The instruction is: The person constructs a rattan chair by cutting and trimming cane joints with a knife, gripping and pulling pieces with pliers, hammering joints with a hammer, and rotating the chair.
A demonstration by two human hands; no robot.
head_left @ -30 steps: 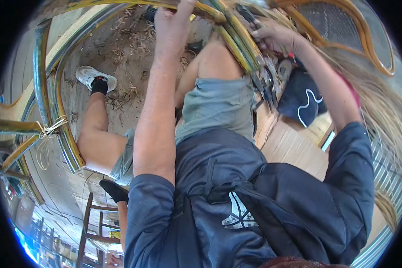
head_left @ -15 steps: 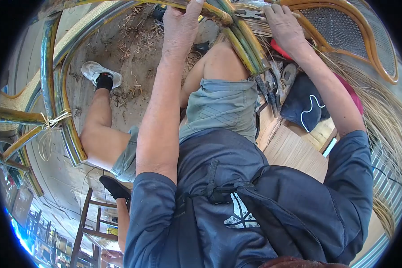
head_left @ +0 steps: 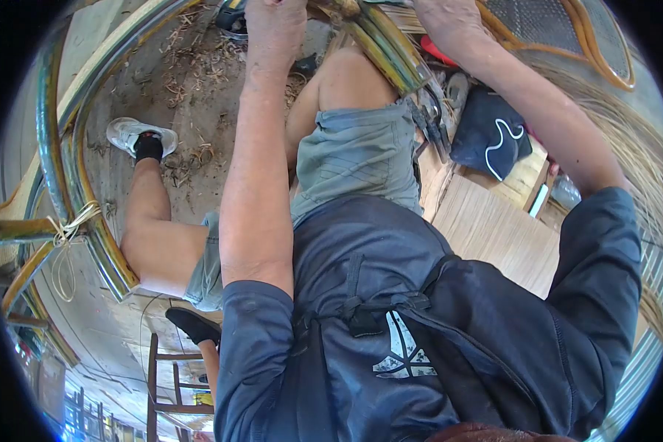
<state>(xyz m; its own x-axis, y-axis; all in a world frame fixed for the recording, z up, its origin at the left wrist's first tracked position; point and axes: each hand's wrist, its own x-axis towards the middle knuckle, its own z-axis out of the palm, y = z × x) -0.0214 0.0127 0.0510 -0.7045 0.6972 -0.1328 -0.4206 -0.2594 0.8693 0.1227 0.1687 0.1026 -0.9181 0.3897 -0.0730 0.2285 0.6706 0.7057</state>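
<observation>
At the top edge of the view, my left hand (head_left: 276, 22) is closed by the glossy brown-green rattan pole (head_left: 339, 7) of a furniture frame; its fingertips are cut off. My right hand (head_left: 446, 22) is at the top edge too, to the right of the pole joint, its fingers mostly out of view. Only a sliver of the metal pincers (head_left: 396, 2) shows beside it. A bundled leg end (head_left: 390, 55) of the frame rests by my right knee. To the left, pale cane strip (head_left: 70, 230) is wrapped and knotted around another joint.
Shavings litter the floor (head_left: 191, 96). Right of my thigh lie tools (head_left: 431, 132), a dark cloth bag (head_left: 490, 132) and a wooden board (head_left: 493, 228). Long loose cane strands (head_left: 611, 118) and a woven-mesh chair part (head_left: 545, 29) are farther right. Another person's foot (head_left: 191, 324) is lower left.
The whole view has shifted, so the frame and my hands sit higher in the picture. The pincers, plainly seen in my right hand before, are now almost out of view.
</observation>
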